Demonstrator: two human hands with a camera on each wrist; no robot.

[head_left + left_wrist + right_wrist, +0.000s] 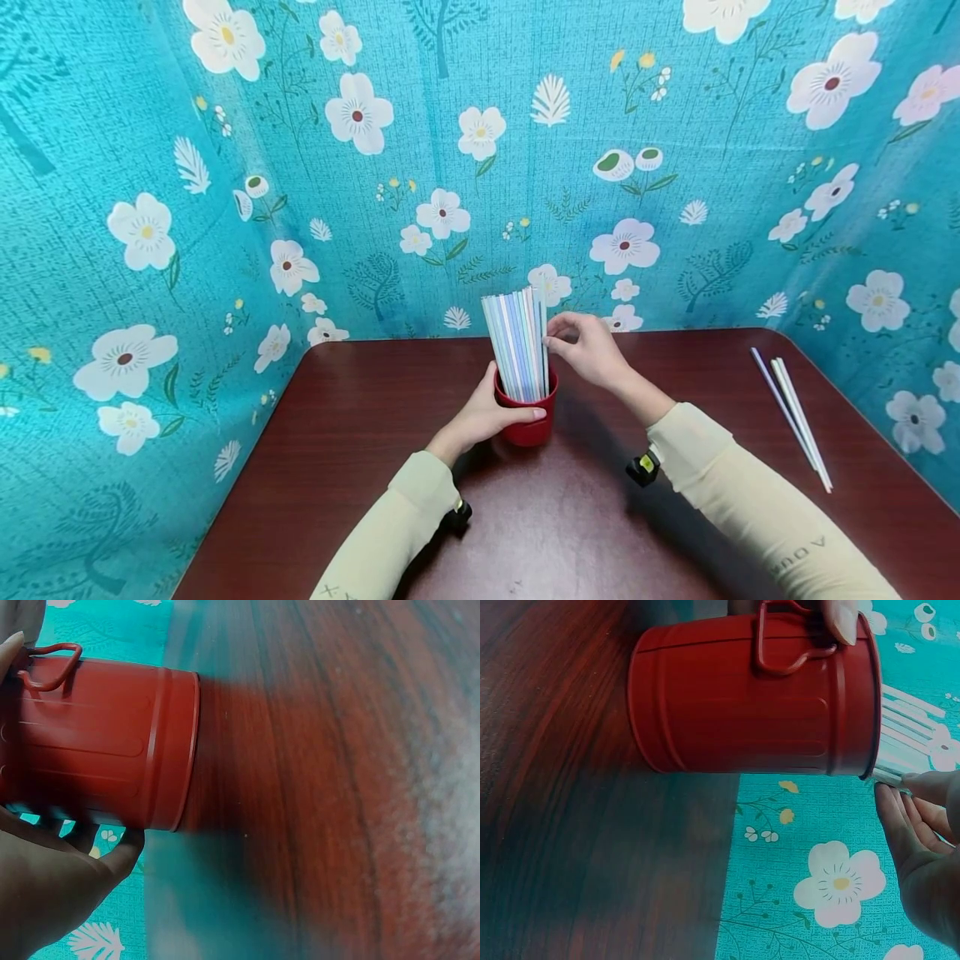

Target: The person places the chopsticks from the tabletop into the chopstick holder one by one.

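Observation:
A red metal bucket (528, 432) stands upright on the table, filled with a bunch of thin pastel straws (513, 342) in white, blue, pink and pale green. My left hand (480, 414) grips the bucket from the left, its thumb lying across the front below the rim. In the left wrist view, fingers (124, 855) wrap the bucket's side near a small wire handle (56, 684). At the bunch's right edge, my right hand (592, 350) pinches a straw between thumb and fingertips. The right wrist view shows this pinch just beyond the rim, at the outermost straw (887, 778).
A few loose straws, one lilac (783, 408) and the others white (806, 429), lie together on the right side of the dark red wooden table (360, 467). A turquoise flowered cloth (450, 167) hangs behind the table and along both sides.

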